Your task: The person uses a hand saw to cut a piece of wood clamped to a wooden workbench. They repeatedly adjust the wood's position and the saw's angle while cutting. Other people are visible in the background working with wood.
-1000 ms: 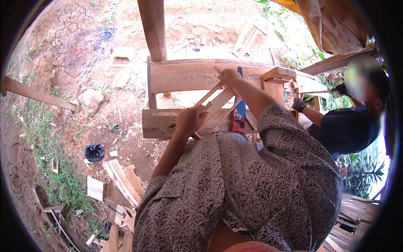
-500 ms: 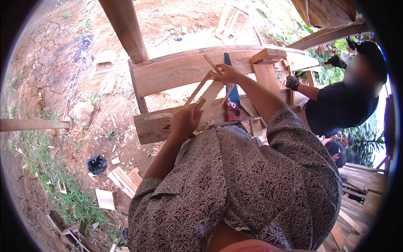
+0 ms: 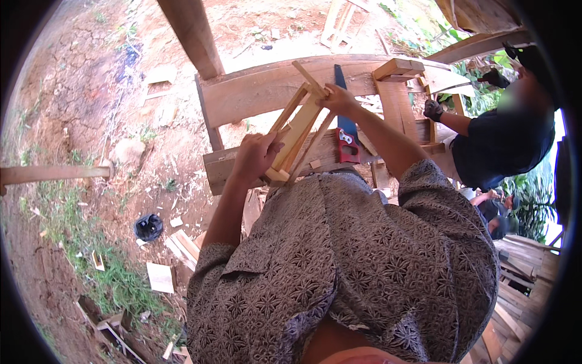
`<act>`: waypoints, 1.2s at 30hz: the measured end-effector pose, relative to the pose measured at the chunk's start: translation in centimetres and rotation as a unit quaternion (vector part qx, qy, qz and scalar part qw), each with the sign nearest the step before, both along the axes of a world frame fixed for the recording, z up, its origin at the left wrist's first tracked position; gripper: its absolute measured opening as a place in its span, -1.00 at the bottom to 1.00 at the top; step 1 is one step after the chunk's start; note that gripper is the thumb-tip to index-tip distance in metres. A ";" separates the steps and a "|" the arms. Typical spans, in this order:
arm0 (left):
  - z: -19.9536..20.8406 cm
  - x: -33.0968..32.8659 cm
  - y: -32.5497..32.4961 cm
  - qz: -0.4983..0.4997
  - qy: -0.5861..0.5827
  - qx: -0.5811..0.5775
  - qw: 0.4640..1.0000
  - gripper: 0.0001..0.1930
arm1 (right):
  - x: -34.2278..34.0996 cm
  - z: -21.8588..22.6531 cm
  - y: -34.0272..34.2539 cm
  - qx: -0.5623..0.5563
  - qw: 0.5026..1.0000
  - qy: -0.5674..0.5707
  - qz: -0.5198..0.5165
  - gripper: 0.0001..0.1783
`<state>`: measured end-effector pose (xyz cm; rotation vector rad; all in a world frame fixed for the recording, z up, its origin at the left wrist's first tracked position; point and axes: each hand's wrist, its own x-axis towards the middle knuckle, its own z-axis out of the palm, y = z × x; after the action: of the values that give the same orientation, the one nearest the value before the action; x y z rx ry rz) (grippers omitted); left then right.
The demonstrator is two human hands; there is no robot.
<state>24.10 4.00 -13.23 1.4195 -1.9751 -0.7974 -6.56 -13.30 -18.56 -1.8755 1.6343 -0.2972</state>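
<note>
Left grip (image 3: 256,156), right grip (image 3: 339,100), wooden frame (image 3: 302,126) between

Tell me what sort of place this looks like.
Probably an outdoor carpentry workspace: a handsaw lies across a plank bench, thin wooden pieces are held over it, and wood scraps litter the ground.

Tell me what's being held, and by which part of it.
A wooden frame: the left grip has it near the end closer to the body, the right grip at its far end.
</note>
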 end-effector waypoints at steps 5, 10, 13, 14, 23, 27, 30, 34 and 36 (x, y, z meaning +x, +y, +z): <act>0.5 3.4 1.3 -0.031 0.006 -0.029 0.999 -0.69 | 5.0 2.5 -1.5 0.245 0.968 -0.054 0.002 0.08; 0.1 4.8 3.4 -0.053 0.073 -0.007 0.996 -0.67 | 7.1 1.1 -2.3 0.238 0.968 -0.077 -0.033 0.13; 0.2 5.3 4.4 -0.062 0.070 0.025 0.995 -0.69 | 7.8 1.0 -3.3 0.265 0.962 -0.060 -0.032 0.11; 0.4 5.6 4.6 -0.072 0.054 0.026 0.996 -0.69 | 7.8 0.8 -3.5 0.279 0.958 -0.064 -0.029 0.11; 2.3 7.1 6.7 -0.104 0.088 0.028 0.990 -0.66 | 9.0 1.7 -3.8 0.290 0.955 -0.056 -0.006 0.08; 2.9 6.4 5.7 -0.112 0.063 0.079 0.989 -0.70 | 8.7 0.9 -3.1 0.210 0.976 -0.032 -0.051 -0.01; -1.9 5.4 5.5 0.012 0.078 -0.050 0.996 -0.72 | 7.9 1.2 -3.0 0.177 0.984 -0.013 -0.034 -0.17; -5.5 5.3 3.5 0.171 0.246 0.001 0.954 -0.69 | 9.0 2.4 -5.3 0.158 0.984 0.088 0.001 -0.30; -5.5 4.8 1.6 0.193 0.297 -0.053 0.934 -0.65 | 9.3 3.2 -7.5 0.142 0.983 0.118 0.011 -0.26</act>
<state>28.95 5.61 -18.74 1.2541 -1.2154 -0.8017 2.75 -20.76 -15.34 -1.7584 1.7051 0.1697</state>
